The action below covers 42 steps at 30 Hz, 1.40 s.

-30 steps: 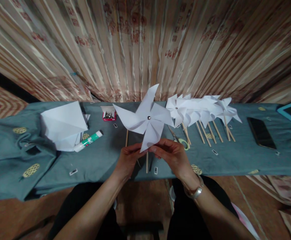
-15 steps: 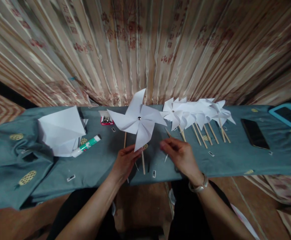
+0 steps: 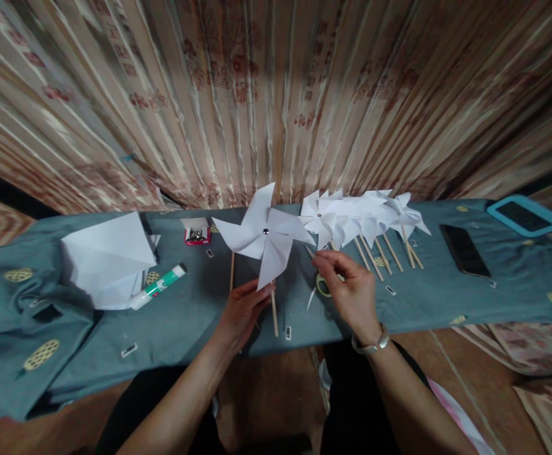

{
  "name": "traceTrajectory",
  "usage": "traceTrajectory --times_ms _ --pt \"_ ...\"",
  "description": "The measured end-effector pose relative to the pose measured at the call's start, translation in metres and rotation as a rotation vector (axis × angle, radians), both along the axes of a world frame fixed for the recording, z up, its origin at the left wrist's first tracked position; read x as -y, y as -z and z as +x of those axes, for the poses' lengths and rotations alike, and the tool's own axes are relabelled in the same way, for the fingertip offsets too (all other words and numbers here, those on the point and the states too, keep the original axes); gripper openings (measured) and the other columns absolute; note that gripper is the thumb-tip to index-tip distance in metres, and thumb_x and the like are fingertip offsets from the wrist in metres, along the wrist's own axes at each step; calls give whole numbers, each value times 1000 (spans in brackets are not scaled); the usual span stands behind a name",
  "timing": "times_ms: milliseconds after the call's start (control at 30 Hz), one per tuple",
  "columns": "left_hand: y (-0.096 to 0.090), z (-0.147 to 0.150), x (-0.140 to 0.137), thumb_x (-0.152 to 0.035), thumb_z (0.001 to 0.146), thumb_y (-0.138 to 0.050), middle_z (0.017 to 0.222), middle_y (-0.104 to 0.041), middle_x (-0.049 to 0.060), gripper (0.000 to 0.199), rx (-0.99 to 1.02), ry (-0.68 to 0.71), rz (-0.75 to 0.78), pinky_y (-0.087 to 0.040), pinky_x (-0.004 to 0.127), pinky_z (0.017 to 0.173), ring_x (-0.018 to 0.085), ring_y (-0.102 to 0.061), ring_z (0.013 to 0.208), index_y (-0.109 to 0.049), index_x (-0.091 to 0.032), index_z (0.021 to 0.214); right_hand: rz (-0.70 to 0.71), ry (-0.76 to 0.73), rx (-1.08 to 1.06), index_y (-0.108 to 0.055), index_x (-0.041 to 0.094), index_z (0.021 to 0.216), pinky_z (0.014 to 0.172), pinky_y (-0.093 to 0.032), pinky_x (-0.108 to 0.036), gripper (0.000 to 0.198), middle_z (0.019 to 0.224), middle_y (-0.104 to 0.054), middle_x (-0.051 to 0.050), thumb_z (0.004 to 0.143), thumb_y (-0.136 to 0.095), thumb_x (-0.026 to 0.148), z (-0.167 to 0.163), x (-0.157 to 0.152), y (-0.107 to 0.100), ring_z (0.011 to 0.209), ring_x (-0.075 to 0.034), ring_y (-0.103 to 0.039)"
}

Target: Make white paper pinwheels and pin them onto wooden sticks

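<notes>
A white paper pinwheel [image 3: 276, 237] with a silver pin at its centre faces me above the table. My left hand [image 3: 242, 313] is closed around its wooden stick [image 3: 275, 316], just below the lowest blade. To the right, my right hand [image 3: 352, 287] hovers with its fingertips pinched together; whether anything small is between them I cannot make out. Partly hidden beneath that hand lies a pair of scissors [image 3: 322, 285] with a greenish handle. A thin white sliver [image 3: 311, 298] is beside them. Another wooden stick [image 3: 232, 272] shows to the left, behind the pinwheel.
Several finished pinwheels [image 3: 366, 215] lie overlapped at the back right, near a black phone [image 3: 464, 251] and a blue-framed tablet [image 3: 526, 213]. Leftward are a small red box of pins [image 3: 197, 236], a glue stick [image 3: 158, 286] and white paper sheets [image 3: 108, 259]. A patterned curtain [image 3: 257, 95] hangs behind.
My right hand has shifted slightly right and turned, uncovering the scissors' handle. My left hand still grips the pinwheel, which stays nearly in place. The camera view has moved a little.
</notes>
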<state>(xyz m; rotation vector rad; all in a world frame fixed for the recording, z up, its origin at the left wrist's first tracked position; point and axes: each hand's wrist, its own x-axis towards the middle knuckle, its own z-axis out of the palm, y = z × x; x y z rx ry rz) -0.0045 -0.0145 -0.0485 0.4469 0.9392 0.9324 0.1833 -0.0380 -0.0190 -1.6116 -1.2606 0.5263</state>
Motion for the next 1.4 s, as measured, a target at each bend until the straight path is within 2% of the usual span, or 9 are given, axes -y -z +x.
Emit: traceTrajectory --times_ms 67,133,300,433,767,967,1167,1300,1400 --pt "-1 1 3 -35 39 -96 69 -72 2 40 -12 29 -19 -49 18 65 9 -62 65 -78 -15 69 84 118 16 -74 21 98 73 -50 -32 26 88 -76 -5 84 -67 42 19 -7 -3 75 -18 -66" --pt "-2 1 5 -35 39 -96 68 -71 2 41 -16 59 -29 -50 18 64 9 -62 64 -78 -14 69 119 139 -19 -74 20 99 76 -51 -34 28 91 -76 -6 82 -69 42 30 -13 -3 79 -19 -67" --pt "-1 2 10 -31 43 -96 70 -72 3 37 2 91 -38 -50 20 66 10 -62 65 -78 -13 70 87 32 -255 -77 19 91 69 -52 -32 28 81 -76 -4 73 -75 40 29 -23 1 71 -18 -66" --pt "1 3 9 -29 41 -96 72 -74 3 41 17 78 -51 -51 21 67 9 -63 65 -79 -14 76 20 0 -343 -77 20 80 59 -49 -28 22 71 -74 -2 68 -78 38 21 -22 3 61 -14 -62" --pt "2 0 4 -25 45 -94 78 -76 6 36 -12 40 -26 -53 23 68 11 -65 67 -79 -16 76 -93 -105 -386 -76 20 73 49 -41 -25 27 64 -71 -1 67 -78 47 3 -14 4 52 -12 -52" --pt "1 1 3 -29 41 -96 79 -77 7 42 -23 35 -25 -52 21 66 10 -64 66 -80 -15 77 -142 -194 -435 -74 21 71 53 -42 -25 27 64 -70 -1 70 -76 47 -7 -13 10 54 -11 -52" --pt "4 0 1 -28 44 -95 76 -76 5 38 -14 18 -4 -52 22 70 11 -66 69 -79 -16 77 -206 -252 -299 -74 19 72 49 -36 -24 33 62 -67 0 76 -70 51 -14 -6 13 52 -11 -50" --pt "4 0 -4 -26 45 -94 76 -76 4 36 12 -43 5 -50 21 67 11 -65 68 -79 -17 77 -340 -433 -59 -75 19 73 51 -33 -24 32 61 -66 1 83 -65 48 -25 5 11 54 -12 -53" --pt "1 1 -6 -24 43 -93 72 -75 3 37 30 -59 -1 -49 21 63 10 -64 64 -79 -17 77 -383 -485 -36 -76 20 79 55 -37 -24 24 67 -70 1 83 -67 41 -39 10 10 59 -12 -58"
